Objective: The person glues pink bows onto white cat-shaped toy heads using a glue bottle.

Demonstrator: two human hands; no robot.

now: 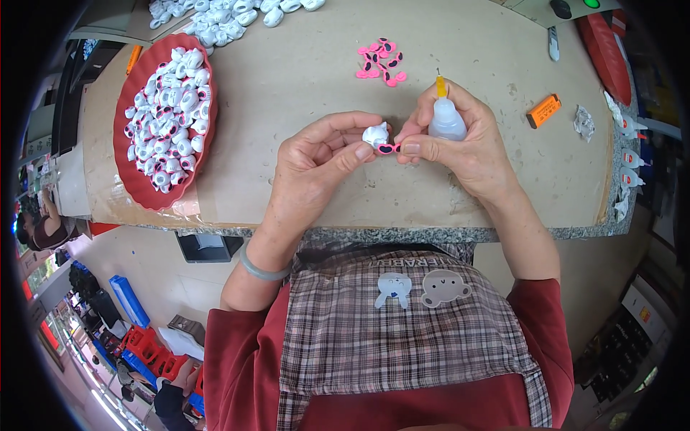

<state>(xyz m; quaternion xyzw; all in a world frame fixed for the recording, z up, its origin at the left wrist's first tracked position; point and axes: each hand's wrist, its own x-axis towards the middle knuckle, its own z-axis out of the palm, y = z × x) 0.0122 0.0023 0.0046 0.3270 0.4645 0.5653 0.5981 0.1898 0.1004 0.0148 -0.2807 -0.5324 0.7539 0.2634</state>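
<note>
My left hand (316, 154) pinches a small white figurine (375, 135) between thumb and fingers, above the table's middle. Against the figurine's near side lies a pink piece with black lenses, like tiny sunglasses (386, 149). The thumb and forefinger of my right hand (467, 144) grip the right end of these sunglasses. That same hand also cradles a translucent glue bottle (448, 121), its yellow needle tip pointing away from me. Farther back on the table lies a loose group of similar pink sunglasses (381, 61).
A red scalloped tray (123, 154) heaped with white figurines stands on the left. More white figurines (219, 25) are piled at the far left. To the right lie an orange box (544, 111), crumpled foil (583, 123) and several small bottles (631, 159) by the table edge.
</note>
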